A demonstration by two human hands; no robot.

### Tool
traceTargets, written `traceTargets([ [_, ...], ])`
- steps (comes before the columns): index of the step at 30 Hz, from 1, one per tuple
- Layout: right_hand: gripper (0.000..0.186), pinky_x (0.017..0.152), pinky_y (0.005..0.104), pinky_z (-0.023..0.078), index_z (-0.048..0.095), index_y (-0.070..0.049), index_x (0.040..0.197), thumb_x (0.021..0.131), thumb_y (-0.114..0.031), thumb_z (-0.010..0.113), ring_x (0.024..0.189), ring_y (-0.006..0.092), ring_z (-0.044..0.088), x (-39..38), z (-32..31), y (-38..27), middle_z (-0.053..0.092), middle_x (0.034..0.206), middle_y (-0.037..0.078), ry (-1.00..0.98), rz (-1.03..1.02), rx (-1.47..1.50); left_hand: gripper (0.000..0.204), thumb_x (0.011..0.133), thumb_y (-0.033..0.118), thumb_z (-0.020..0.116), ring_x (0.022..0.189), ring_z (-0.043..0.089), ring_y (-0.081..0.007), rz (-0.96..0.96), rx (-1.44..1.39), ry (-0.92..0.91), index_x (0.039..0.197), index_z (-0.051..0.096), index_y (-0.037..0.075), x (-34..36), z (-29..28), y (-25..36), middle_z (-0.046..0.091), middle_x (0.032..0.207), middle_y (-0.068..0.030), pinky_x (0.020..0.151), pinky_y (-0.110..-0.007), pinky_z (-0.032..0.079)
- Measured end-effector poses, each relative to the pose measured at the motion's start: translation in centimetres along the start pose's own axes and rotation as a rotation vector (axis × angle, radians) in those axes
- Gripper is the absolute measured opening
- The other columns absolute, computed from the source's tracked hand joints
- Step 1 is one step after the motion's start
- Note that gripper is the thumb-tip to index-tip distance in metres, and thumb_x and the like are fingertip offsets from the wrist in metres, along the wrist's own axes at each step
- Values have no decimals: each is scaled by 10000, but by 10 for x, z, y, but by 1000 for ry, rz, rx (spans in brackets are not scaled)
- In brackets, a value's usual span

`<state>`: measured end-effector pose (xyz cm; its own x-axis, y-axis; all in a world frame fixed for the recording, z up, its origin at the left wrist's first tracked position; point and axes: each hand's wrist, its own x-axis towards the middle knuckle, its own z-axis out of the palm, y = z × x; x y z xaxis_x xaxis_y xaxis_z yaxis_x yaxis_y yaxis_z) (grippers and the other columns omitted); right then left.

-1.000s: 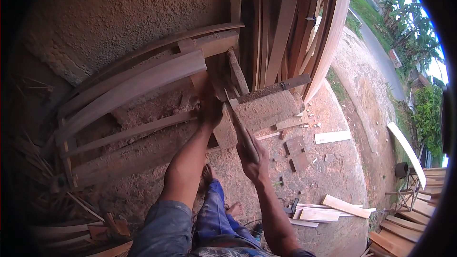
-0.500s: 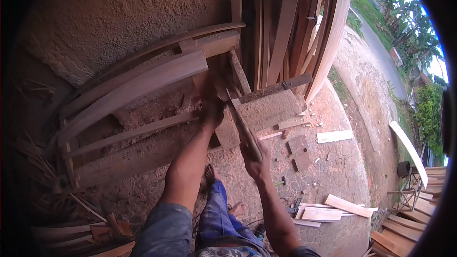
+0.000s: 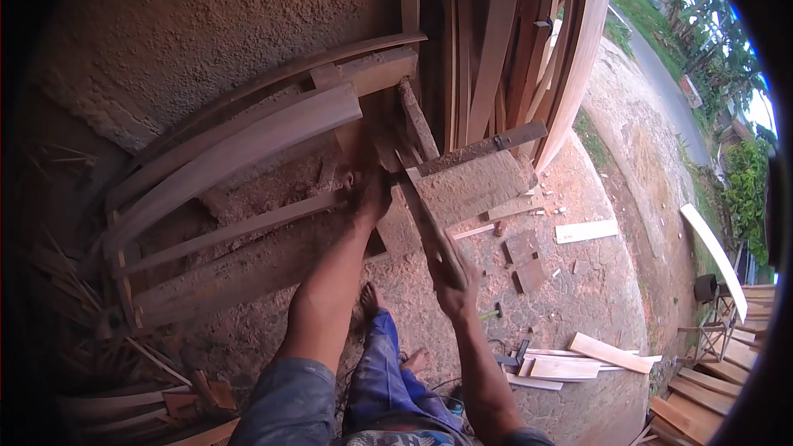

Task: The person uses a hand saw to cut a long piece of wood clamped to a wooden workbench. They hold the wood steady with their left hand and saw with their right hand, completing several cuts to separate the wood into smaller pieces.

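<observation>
The left arm (image 3: 327, 297) stretches far and rightward, the left hand (image 3: 369, 196) farthest out; the right arm (image 3: 482, 363) slants far and leftward, the right hand (image 3: 453, 272) curled in a grip.

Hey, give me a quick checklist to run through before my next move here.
1. Right hand gripping the long tool: ok.
2. Left hand well away from the tool: not ok, it is close to the far part.
3. Left hand's grip firm: cannot tell, fingers in shadow.
4. Feet covered: not ok, bare.
5. Floor clear: not ok, offcuts lie about.
</observation>
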<state>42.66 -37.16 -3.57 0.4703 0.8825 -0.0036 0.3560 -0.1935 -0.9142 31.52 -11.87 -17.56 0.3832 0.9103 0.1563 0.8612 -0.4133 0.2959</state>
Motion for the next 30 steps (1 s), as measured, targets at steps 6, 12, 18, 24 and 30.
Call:
traceTargets([
  [6,556,920,373,526,565,-167,1416,874,-142,685,1124,300,667,-83,-27,30,644,1300,154,-34,-60,-205,308,863,188,604,1202,520,-347,6,-30,25,1164,584,121,6,-16,8,628,1178,-106,1012,-579,331],
  [12,561,749,366,565,555,-178,1423,878,-135,682,924,298,733,-147,-44,26,714,1163,124,-49,-143,-166,337,846,124,532,1214,513,-335,-41,-123,88,1179,587,118,-11,-20,-1,621,1205,-106,1052,-562,306],
  [18,570,822,396,539,515,-79,1438,913,-205,698,986,367,696,18,14,0,680,1137,245,7,-92,-51,366,833,113,564,1195,523,-331,67,-82,29,1197,593,141,-9,-11,27,622,1184,-104,1066,-533,304],
  [24,538,699,336,539,513,-113,1462,936,-159,617,919,245,708,-169,-51,60,619,1312,225,-133,55,-125,282,839,121,575,1176,528,-335,-55,-126,36,1121,570,131,-10,-30,10,633,1163,-115,1038,-523,317],
  [30,471,804,342,542,596,-117,1367,912,-190,697,981,254,716,-1,20,23,684,1190,202,51,-132,3,253,877,156,584,1158,544,-330,15,34,-74,1128,586,130,-1,-20,22,630,1141,-101,1005,-545,338],
])
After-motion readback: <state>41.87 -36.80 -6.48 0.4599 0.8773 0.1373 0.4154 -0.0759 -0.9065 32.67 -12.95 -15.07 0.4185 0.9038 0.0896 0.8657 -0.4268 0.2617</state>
